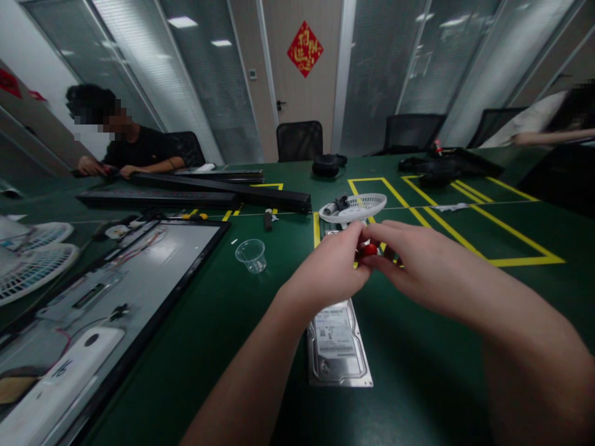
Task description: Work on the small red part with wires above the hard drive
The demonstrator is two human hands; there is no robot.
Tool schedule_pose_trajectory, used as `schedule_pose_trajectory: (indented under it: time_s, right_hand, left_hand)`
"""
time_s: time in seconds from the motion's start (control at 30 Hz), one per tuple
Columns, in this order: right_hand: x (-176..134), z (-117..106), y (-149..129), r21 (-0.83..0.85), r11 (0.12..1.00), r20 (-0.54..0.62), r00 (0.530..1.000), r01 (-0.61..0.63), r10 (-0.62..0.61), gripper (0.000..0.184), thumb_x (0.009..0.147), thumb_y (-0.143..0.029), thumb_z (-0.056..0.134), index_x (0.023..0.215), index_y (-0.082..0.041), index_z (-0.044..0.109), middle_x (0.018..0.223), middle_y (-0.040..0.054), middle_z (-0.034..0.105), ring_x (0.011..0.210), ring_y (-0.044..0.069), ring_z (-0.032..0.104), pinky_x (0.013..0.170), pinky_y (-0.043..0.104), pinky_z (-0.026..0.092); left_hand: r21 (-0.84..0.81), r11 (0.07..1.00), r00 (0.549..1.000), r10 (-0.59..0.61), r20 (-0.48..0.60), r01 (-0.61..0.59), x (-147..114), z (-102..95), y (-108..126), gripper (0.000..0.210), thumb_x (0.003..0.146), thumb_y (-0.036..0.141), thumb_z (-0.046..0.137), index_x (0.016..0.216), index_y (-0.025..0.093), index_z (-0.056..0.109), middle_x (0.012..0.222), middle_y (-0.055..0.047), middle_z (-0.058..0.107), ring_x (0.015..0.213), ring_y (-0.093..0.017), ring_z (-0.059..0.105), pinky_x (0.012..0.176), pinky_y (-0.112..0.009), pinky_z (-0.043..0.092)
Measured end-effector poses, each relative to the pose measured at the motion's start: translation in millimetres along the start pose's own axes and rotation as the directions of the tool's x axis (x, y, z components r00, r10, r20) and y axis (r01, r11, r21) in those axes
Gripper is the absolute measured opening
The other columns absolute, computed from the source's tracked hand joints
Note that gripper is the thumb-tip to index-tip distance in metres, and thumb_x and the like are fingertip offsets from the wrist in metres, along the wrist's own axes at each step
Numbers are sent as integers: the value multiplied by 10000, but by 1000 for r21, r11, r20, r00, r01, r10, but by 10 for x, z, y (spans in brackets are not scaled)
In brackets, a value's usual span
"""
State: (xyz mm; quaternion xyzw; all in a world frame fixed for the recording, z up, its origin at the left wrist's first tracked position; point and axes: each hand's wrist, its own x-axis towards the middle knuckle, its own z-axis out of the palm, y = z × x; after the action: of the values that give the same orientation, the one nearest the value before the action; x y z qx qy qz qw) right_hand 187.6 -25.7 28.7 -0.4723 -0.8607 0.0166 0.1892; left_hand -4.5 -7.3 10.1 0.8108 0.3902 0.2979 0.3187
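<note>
I see shiny, smooth metal on the hard drive (pixel 335 347). The cup (pixel 253 255) looks like clear, glossy plastic.

Bare bench (pixel 409 378) lies open below the right forearm, to the right of the hard drive (pixel 337 347), and the taped rectangle (pixel 527 262) beyond that forearm leaves wide room too. To the left, only a lane remains between the left forearm and the large open panel (pixel 186 244), pinched at its far end by a clear cup (pixel 251 255). Straight ahead, a white basket (pixel 367 207) blocks the way just past the left fingers (pixel 354 234) and right fingers (pixel 385 233); long black bars (pixel 260 193) bar the far left
</note>
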Motion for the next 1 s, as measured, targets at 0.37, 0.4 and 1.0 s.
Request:
schedule_pose_trajectory:
  time_s: [0.37, 0.4, 1.0]
  right_hand:
    - [23, -6, -10, -63, 992, 48, 992, -110, 113, 224, 1041, -366, 671, 1181, -220, 767, 1015, 103, 816, 792, 271, 723, 657, 367, 474]
    - [19, -11, -13, -51, 994, 41, 995, -92, 94, 228, 1038, -336, 671, 1213, -222, 763, 1063, 106, 816, 828, 275, 730, 677, 370, 485]
    - [21, 18, 43, -30, 998, 12, 999, -46, 47, 308, 1020, -198, 615, 1297, -254, 739, 1192, 97, 783, 978, 298, 733, 785, 403, 505]
  left_hand:
    - [43, 999, 1000, 25, 0, -25, 7, 6, 5, 254, 852, 87, 635, 1076, 205, 610, 1134, -104, 768, 1015, -274, 726, 861, -411, 578]
    - [37, 999, 1000, 24, -2, -24, 5, 2, 1, 264, 860, 87, 632, 1096, 204, 612, 1132, -105, 766, 1011, -274, 726, 857, -411, 578]
    - [-8, 1000, 1000, 3, -31, -3, 21, 9, -13, 217, 903, 104, 652, 1092, 206, 624, 1106, -90, 793, 1017, -263, 759, 856, -388, 597]
